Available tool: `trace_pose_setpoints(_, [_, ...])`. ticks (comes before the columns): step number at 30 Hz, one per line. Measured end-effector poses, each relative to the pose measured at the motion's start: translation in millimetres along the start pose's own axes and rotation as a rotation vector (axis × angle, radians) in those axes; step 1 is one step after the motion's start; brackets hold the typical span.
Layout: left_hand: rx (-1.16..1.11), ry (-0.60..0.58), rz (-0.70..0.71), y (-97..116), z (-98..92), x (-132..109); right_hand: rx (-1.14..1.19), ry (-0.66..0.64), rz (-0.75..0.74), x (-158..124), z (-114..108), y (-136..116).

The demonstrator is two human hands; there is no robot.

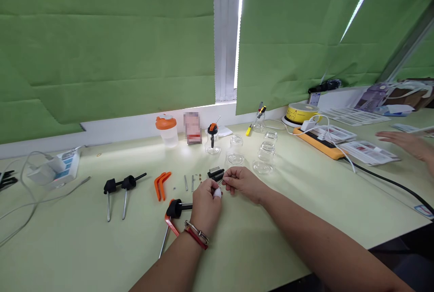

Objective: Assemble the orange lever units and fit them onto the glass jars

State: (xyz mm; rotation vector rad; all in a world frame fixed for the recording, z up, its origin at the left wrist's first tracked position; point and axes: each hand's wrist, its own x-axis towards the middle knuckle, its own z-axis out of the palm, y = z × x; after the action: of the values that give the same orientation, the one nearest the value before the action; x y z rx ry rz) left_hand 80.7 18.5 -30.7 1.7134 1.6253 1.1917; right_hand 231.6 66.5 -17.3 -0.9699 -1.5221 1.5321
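Forearms (305, 228) crossed the counter (101, 256), left hand (206, 202) and right hand (242, 182) curled close (clamped on anything, I couldn't tell) just beside black parts (216, 174), probably kept there for easy reach.

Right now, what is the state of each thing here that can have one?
Left hand: fingers bent, grip unclear.
Right hand: fingers bent, grip unclear.
Black parts: near both hands, whether held unclear.
Two orange handles: lying together.
Plastic cup: upright, lid on.
Jar with orange-black top: upright, covered.
White power strip: adapters plugged in.
Green blinds: down, bright gap between.
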Motion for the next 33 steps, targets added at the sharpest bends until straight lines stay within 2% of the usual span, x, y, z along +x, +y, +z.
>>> trace_pose_setpoints(12, [-0.095,-0.042,0.0,3,-1.0,-3,0.175,0.034,0.051,0,5,-1])
trace_pose_setpoints(21, [-0.075,-0.048,-0.011,3,0.6,-1,0.093,0.003,-0.012,-1,3,-3])
trace_pose_setpoints(27, [-0.029,-0.076,0.007,2,0.9,-2,0.088,-0.033,-0.031,1,2,3])
trace_pose_setpoints(30, [0.034,-0.091,0.016,7,-1.9,-3,0.026,-0.066,-0.012,3,-3,7])
trace_pose_setpoints(33, [0.178,-0.091,0.041,17,-6.8,-6,-0.102,-0.016,-0.018,7,-12,10])
